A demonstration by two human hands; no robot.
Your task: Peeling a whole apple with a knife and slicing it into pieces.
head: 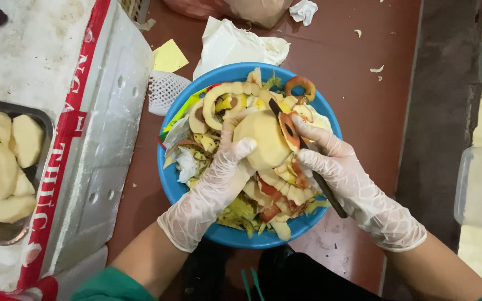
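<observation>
Left gloved hand [213, 184] grips pale peeled round fruit [261, 139] above blue plastic basin [169, 178] of peelings; right gloved hand [338, 170] clasps dark-handled knife [308, 159] against it

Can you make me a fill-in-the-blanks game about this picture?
1. The left hand holds a peeled ____ over the bowl.
2. The right hand holds a ____.
3. The bowl is coloured ____.
4. Both hands wear clear ____.

Missing words: apple; knife; blue; gloves.
</observation>
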